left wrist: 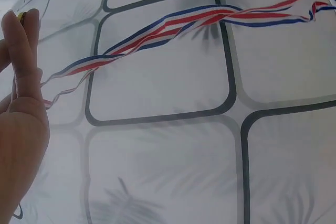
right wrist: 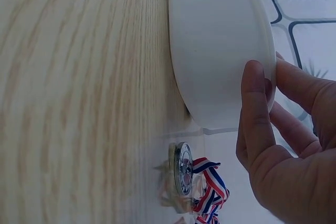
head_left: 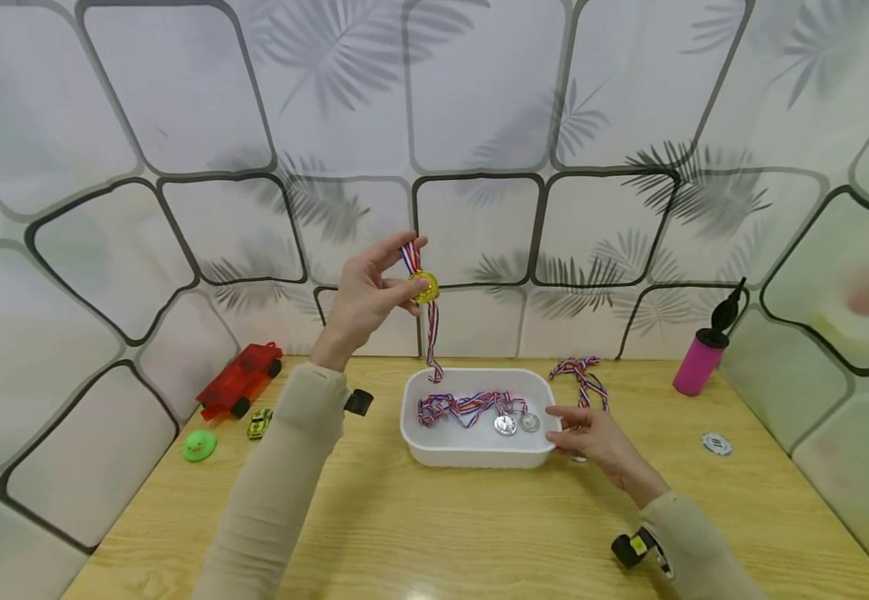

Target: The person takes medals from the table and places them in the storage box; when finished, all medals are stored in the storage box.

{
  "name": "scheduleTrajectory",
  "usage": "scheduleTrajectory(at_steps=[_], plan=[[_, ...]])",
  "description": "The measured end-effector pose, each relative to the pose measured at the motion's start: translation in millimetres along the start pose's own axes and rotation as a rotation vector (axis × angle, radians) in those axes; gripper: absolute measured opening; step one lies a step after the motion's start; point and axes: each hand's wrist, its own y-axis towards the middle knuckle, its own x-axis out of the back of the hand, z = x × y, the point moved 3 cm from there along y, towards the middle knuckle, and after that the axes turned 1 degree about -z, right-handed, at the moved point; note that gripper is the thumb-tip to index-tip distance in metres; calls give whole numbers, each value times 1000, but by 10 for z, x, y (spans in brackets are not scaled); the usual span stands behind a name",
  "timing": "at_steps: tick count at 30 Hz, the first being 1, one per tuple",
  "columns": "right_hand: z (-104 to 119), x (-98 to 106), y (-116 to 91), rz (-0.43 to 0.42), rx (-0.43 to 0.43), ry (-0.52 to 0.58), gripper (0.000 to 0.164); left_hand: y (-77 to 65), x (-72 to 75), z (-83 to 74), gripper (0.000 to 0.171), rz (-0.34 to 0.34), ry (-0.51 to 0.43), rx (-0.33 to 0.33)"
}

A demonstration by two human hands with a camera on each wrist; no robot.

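Head view: one gold medal, face partly covered by the thumb, only a sliver showing in the left wrist view; pinched by the raised left hand, its striped ribbon hanging toward the rear rim of a white tub. Right hand, lower, reaching in from the near right, digits gripping the tub's right rim. Inside, two silver medals with tangled ribbons; outside, a third silver medal, mostly hidden by that hand in the head view.
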Motion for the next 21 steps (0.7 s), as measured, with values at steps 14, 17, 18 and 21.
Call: scheduleTrajectory(at_steps=[14,17,18,21], plan=[[10,12,-4,-2,-20,17,59,-141,-44,182,64,38,35,86],[11,9,-10,5,-20,8,60,-146,-53,351,65,53,62,141],[11,6,-12,3,-21,7,59,-148,-58,413,66,61,71,157],[9,0,-13,0,-23,4,59,-159,-90,570,67,79,95,190]])
